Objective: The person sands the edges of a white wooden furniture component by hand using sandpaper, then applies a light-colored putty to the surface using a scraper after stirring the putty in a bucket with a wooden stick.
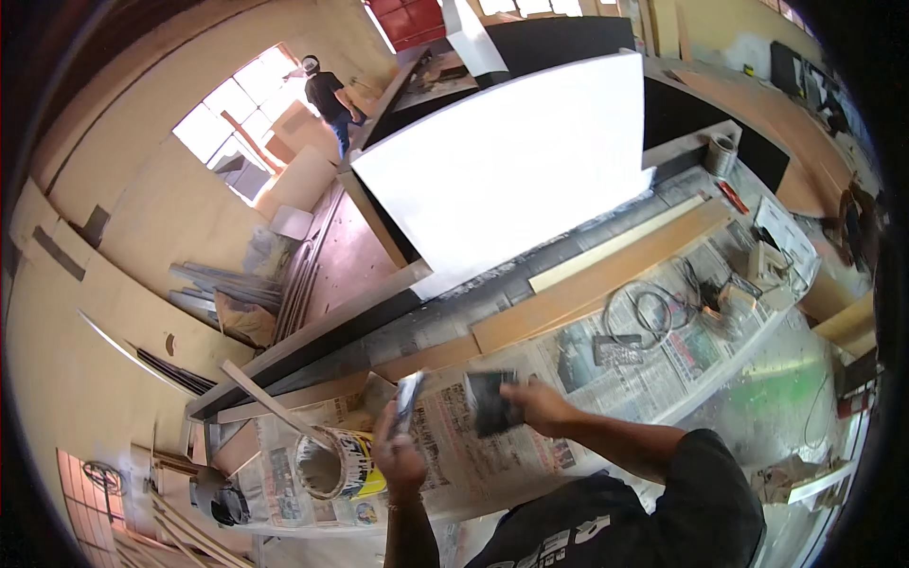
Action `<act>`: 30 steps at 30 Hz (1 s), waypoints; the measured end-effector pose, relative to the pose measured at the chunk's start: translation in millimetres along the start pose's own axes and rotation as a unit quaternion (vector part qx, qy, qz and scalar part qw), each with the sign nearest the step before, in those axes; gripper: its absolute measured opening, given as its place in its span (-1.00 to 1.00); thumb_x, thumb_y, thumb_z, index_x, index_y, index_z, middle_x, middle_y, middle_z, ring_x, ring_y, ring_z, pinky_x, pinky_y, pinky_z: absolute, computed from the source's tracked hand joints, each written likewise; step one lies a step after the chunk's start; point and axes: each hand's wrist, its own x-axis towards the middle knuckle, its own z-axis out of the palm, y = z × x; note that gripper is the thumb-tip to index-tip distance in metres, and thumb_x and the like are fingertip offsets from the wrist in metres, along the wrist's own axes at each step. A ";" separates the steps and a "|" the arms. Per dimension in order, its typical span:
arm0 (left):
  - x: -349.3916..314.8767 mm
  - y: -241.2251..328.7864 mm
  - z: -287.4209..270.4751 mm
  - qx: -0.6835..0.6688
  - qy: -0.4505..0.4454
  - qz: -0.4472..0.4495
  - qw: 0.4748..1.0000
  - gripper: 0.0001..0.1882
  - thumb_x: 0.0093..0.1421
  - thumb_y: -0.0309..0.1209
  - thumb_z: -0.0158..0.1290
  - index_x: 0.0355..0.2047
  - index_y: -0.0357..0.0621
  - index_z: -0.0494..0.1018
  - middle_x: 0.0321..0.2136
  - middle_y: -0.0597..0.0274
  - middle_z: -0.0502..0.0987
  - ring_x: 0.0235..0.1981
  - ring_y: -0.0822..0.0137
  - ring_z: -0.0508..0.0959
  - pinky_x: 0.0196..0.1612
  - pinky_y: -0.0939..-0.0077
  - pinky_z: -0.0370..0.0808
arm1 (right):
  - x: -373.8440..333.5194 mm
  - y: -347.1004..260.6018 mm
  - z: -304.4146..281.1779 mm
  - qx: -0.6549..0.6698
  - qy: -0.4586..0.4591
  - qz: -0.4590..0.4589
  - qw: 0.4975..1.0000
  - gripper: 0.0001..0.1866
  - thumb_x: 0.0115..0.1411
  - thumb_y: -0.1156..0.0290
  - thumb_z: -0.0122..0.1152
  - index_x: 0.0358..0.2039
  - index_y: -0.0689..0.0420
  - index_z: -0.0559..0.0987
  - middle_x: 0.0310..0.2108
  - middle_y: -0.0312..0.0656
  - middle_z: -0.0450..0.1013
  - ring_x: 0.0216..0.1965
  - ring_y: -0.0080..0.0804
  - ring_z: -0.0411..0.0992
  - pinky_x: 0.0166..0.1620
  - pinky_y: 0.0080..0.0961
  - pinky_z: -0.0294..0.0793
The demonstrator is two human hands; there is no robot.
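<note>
Left hand (400,456) gripped a flat silvery piece (409,396) | right hand (542,407) pinched a black flat square (490,405), both over newspaper-covered bench (445,464) | bucket (358,468) with stick (275,402) stood beside left hand; boards (606,269), cable (653,310) lay beyond | white panel (511,180) rose behind; window (251,99) far left

Free gap btwn hands (402,461) over newspaper (442,450); bucket (365,466) w/ stick (275,405) blocks L, planks (606,270) bar far side.

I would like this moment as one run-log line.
Left hand: holds shiny flat piece; right hand: holds black flat piece; below: newspaper; bucket: near left hand
</note>
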 end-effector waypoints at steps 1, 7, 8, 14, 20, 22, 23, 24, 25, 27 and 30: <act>9.4 0.7 20.8 0.288 -0.105 0.186 0.934 -0.68 0.25 -0.56 -0.08 0.02 -0.30 0.44 -0.07 0.15 0.55 -0.10 0.15 0.54 -0.01 0.22 0.48 | -9.0 -26.5 18.9 0.189 -0.013 0.019 0.982 -0.63 0.31 0.37 0.01 0.07 0.25 0.40 -0.15 -0.09 0.53 -0.13 -0.23 0.55 -0.06 -0.22 0.57; 21.5 -32.4 15.7 0.591 -0.275 0.243 0.718 -0.55 0.15 -0.66 -0.06 0.08 -0.23 0.44 0.11 -0.08 0.45 0.20 -0.07 0.39 0.21 0.07 0.31 | -5.6 -101.8 2.8 0.285 -0.085 -0.157 0.942 -0.65 0.29 0.33 0.05 0.01 0.26 0.43 -0.20 -0.09 0.51 -0.15 -0.20 0.54 -0.16 -0.28 0.64; 15.4 -32.2 5.5 0.663 -0.297 0.212 0.654 -0.54 0.16 -0.66 -0.07 0.10 -0.20 0.43 0.12 -0.08 0.44 0.20 -0.07 0.39 0.23 0.10 0.30 | -7.5 -138.1 1.5 0.257 0.010 -0.186 0.948 -0.67 0.30 0.33 0.04 0.00 0.24 0.44 -0.23 -0.09 0.51 -0.16 -0.22 0.54 -0.20 -0.35 0.66; -49.7 -41.2 -59.8 0.551 -0.210 0.049 0.806 -0.50 0.18 -0.67 -0.09 0.15 -0.15 0.40 0.09 -0.06 0.47 0.18 -0.01 0.41 0.21 0.22 0.32 | 117.4 -294.2 -79.6 -0.310 0.394 -0.578 0.644 -0.65 0.26 0.47 -0.03 0.02 0.32 0.47 -0.13 0.08 0.51 -0.08 -0.01 0.46 0.06 -0.27 0.41; -70.2 -48.4 -83.0 0.474 -0.130 -0.038 0.870 -0.53 0.26 -0.63 -0.18 0.18 -0.14 0.37 0.10 -0.08 0.46 0.15 0.10 0.46 0.16 0.36 0.36 | 194.7 -315.3 -27.4 -0.346 0.549 -0.572 0.502 -0.39 0.04 0.57 0.08 0.18 0.23 0.31 0.14 0.16 0.25 0.09 0.19 0.26 0.17 -0.08 0.27; -68.6 -44.8 -72.3 0.488 -0.127 -0.007 0.864 -0.53 0.27 -0.63 -0.18 0.19 -0.13 0.37 0.10 -0.07 0.47 0.15 0.10 0.46 0.15 0.36 0.37 | 203.1 -286.0 -15.1 -0.424 0.512 -0.555 0.500 -0.39 0.02 0.60 0.10 0.16 0.25 0.32 0.11 0.17 0.28 0.07 0.15 0.29 0.15 -0.12 0.30; -67.1 -43.0 -65.8 0.499 -0.128 0.027 0.857 -0.52 0.27 -0.62 -0.18 0.20 -0.12 0.36 0.10 -0.05 0.47 0.14 0.11 0.47 0.14 0.36 0.38 | 200.3 -280.8 -20.0 -0.425 0.512 -0.554 0.500 -0.39 0.02 0.60 0.10 0.16 0.25 0.32 0.11 0.17 0.28 0.07 0.15 0.29 0.15 -0.12 0.30; -66.0 -41.1 -63.1 0.499 -0.127 0.025 0.857 -0.52 0.27 -0.62 -0.18 0.20 -0.12 0.36 0.10 -0.05 0.47 0.14 0.11 0.47 0.14 0.36 0.38 | 193.8 -276.1 -30.1 -0.446 0.434 -0.563 0.544 -0.40 0.02 0.61 0.09 0.15 0.27 0.32 0.08 0.17 0.30 0.05 0.13 0.30 0.14 -0.15 0.32; -64.3 -38.5 -60.6 0.514 -0.129 0.010 0.848 -0.52 0.27 -0.63 -0.18 0.20 -0.13 0.35 0.10 -0.05 0.47 0.15 0.12 0.46 0.13 0.37 0.38 | 185.9 -274.6 -40.6 -0.463 0.353 -0.568 0.581 -0.41 0.01 0.62 0.08 0.14 0.28 0.32 0.06 0.18 0.32 0.04 0.11 0.32 0.13 -0.17 0.33; -62.3 -40.7 -57.4 0.526 -0.136 -0.004 0.840 -0.51 0.26 -0.64 -0.18 0.21 -0.13 0.34 0.10 -0.04 0.47 0.15 0.14 0.46 0.13 0.38 0.38 | 172.5 -298.4 -70.0 -0.437 0.402 -0.593 0.544 -0.42 0.01 0.63 0.06 0.13 0.30 0.33 0.05 0.18 0.33 0.06 0.10 0.32 0.15 -0.18 0.33; -63.6 -45.5 -72.0 0.511 -0.154 -0.012 0.846 -0.52 0.27 -0.62 -0.19 0.20 -0.16 0.34 0.10 -0.04 0.48 0.15 0.14 0.46 0.13 0.41 0.36 | 159.1 -340.3 -95.0 -0.364 0.483 -0.610 0.512 -0.43 0.01 0.64 0.02 0.12 0.34 0.35 0.05 0.19 0.34 0.10 0.08 0.31 0.18 -0.21 0.32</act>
